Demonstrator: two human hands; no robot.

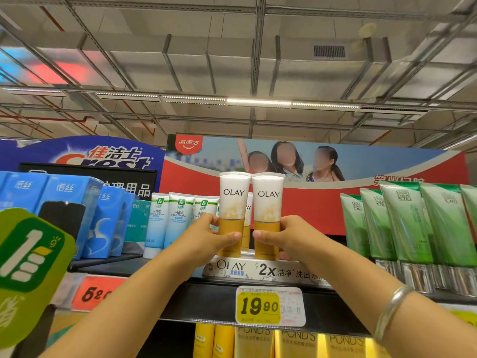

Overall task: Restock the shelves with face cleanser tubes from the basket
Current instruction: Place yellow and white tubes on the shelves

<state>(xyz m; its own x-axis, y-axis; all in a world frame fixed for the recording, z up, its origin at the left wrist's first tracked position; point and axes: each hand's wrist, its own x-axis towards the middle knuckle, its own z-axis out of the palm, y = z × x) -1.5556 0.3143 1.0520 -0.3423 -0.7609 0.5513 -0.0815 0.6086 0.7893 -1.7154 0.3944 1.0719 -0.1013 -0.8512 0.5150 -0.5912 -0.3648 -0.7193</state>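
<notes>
The scene is bright and evenly lit from above by a long strip light (258,102) on the ceiling, its middle section glaring white. Shadows are soft and faint. The wide lens bends the ceiling beams (165,55) and stretches things at the edges. A green sign (28,264) close at the left is large and soft, and a red-blue smear (51,69) in the upper left is blurred. Faces on the poster (296,161) are blurred out.

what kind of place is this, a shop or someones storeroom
Most likely a supermarket's personal-care aisle: a yellow 19.90 price tag on the shelf edge, Crest signage above, and rows of Olay tubes and green cleanser tubes.
</notes>
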